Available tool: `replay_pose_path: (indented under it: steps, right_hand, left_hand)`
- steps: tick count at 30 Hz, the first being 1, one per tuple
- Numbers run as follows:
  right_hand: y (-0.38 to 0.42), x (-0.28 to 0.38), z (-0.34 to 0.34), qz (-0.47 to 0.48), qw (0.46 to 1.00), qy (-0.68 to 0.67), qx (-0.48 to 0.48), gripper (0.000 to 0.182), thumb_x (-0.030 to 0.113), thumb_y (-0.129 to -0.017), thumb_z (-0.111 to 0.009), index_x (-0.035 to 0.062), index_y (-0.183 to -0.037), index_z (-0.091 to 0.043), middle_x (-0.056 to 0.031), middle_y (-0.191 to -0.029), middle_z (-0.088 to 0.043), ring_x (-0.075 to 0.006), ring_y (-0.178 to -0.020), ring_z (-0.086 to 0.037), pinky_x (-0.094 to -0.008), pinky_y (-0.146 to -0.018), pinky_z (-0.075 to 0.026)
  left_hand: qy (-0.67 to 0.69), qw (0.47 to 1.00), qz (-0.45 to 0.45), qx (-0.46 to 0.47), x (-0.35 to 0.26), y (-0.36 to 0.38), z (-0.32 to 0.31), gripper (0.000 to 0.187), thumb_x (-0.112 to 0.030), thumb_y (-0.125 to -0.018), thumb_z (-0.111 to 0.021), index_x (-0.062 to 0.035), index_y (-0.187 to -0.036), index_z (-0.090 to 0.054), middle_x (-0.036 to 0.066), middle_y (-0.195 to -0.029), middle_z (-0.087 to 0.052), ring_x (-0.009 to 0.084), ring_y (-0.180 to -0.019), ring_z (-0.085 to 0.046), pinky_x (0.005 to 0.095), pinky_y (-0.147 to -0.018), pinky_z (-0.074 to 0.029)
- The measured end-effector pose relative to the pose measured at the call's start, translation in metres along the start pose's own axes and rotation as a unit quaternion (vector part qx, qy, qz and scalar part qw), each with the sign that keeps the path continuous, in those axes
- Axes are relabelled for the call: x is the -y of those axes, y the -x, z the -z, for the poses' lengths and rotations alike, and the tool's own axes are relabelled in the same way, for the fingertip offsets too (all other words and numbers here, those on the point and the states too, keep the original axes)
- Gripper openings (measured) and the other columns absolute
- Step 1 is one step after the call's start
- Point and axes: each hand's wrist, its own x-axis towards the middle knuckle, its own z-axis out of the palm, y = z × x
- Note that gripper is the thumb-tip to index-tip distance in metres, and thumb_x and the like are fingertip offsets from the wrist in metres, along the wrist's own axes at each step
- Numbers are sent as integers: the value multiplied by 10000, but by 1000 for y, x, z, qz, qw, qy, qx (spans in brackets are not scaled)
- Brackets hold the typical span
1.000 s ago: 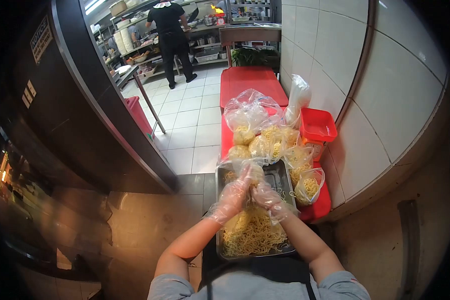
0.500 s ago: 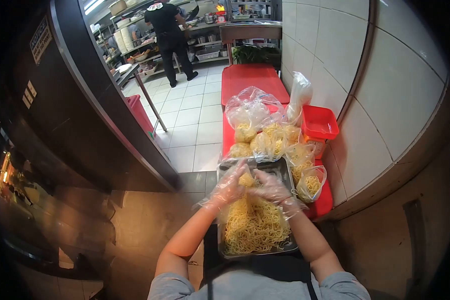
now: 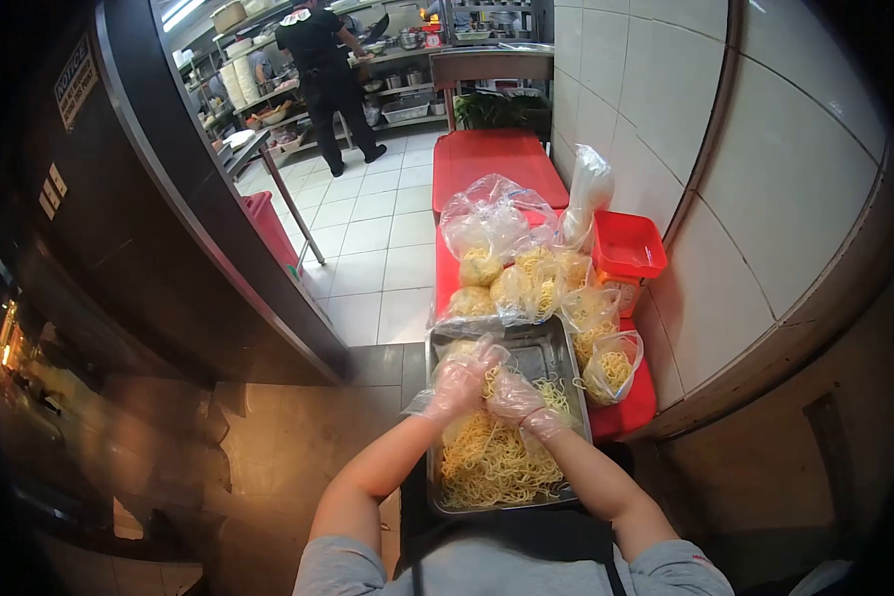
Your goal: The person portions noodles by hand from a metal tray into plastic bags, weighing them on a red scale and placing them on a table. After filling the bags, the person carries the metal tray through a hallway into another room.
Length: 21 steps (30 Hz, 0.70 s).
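Observation:
A metal tray [image 3: 578, 402] in front of my body holds a heap of loose yellow noodles [image 3: 497, 462]. My left hand [image 3: 459, 383], in a clear plastic glove, is over the tray's left side with its fingers closed around some noodles. Close beside it, my right hand [image 3: 517, 397], gloved the same way, has its fingers curled in on noodles between the two hands. Some strands hang at the fingertips. Clear plastic partly shows beneath and beyond my left hand, though its shape is hard to make out.
Several bagged noodle portions [image 3: 512, 288] lie beyond the tray on a red surface [image 3: 502, 164]. An open noodle bag [image 3: 614, 371] sits at the tray's right. A red container [image 3: 630, 246] stands near the tiled wall [image 3: 656, 119]. Farther off, a person [image 3: 320, 79] stands at kitchen shelves.
My hands have drawn together and moved slightly down, and the fingers have closed in on the noodles. More of the tray's far bottom shows now. The view has shifted slightly.

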Motion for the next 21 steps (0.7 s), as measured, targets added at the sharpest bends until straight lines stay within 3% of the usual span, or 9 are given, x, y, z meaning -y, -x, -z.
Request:
replay_pose_path:
  steps: [1,2,5,9,11,15,17,18,21]
  right_hand:
    - [0,-5,-2,17,1000,23,-6,571,224,-747,-622,-127,-1168,-462,-284,-960,-641,-402,-929,-641,-459,-815,-506]
    - [0,-12,-3,35,998,46,-12,522,208,-758,-607,-143,-1124,-485,-280,-936,-644,-403,-903,-645,-460,-802,-511]
    - [-18,-41,-12,79,991,106,-11,365,169,-788,-558,-114,-1020,-561,-270,-903,-645,-412,-857,-645,-461,-777,-516]
    - [-15,-45,5,187,942,264,85,272,183,-832,-491,-12,-971,-618,-242,-930,-650,-419,-870,-627,-461,-781,-500]
    - [-26,-65,-18,172,968,181,-1,222,146,-807,-508,15,-899,-662,-219,-900,-662,-385,-849,-647,-453,-758,-520]
    - [-11,-59,-20,133,986,16,-101,219,164,-806,-509,22,-789,-674,-195,-883,-660,-357,-820,-654,-449,-743,-521]
    - [1,-50,-5,127,989,55,-59,247,201,-845,-464,33,-920,-628,-200,-944,-651,-386,-884,-619,-469,-794,-486]
    - [2,-48,0,125,989,74,-38,273,219,-864,-441,38,-986,-605,-202,-975,-647,-401,-916,-601,-479,-820,-468]
    - [2,-55,-5,146,982,116,-38,240,222,-865,-455,49,-927,-610,-196,-914,-646,-373,-869,-613,-474,-813,-473]
  left_hand:
    - [-14,1000,-20,0,8,-10,-18,690,-114,-638,-745,-120,-1274,-479,119,-1354,-479,340,-1126,-547,453,-934,-440]
    - [-35,999,-3,-39,18,-15,-52,551,-222,-623,-771,-129,-1129,-572,118,-1183,-582,315,-1047,-595,446,-856,-486]
    - [-55,994,80,48,26,-38,-84,470,-281,-635,-756,-123,-1055,-614,128,-1028,-643,327,-954,-628,439,-813,-502]
    - [-86,994,48,48,17,-34,-67,246,-202,-742,-643,-70,-949,-658,153,-925,-668,316,-903,-647,422,-787,-496]
    - [-93,991,75,61,9,-37,-55,181,-188,-764,-628,-75,-898,-672,148,-899,-672,314,-904,-646,414,-785,-495]
    - [-122,989,75,-31,28,-40,-93,206,-242,-855,-560,-83,-899,-683,135,-870,-679,306,-854,-653,416,-764,-500]
    - [-84,987,136,-17,11,-45,-66,259,-286,-894,-527,-85,-888,-690,129,-844,-682,297,-824,-657,416,-750,-504]
    - [-97,988,115,-45,12,-43,-68,282,-296,-910,-507,-86,-882,-694,129,-834,-683,294,-814,-659,416,-745,-505]
    - [-91,987,105,-80,20,-44,-82,340,-342,-932,-478,-87,-887,-696,127,-839,-686,290,-809,-662,417,-736,-507]
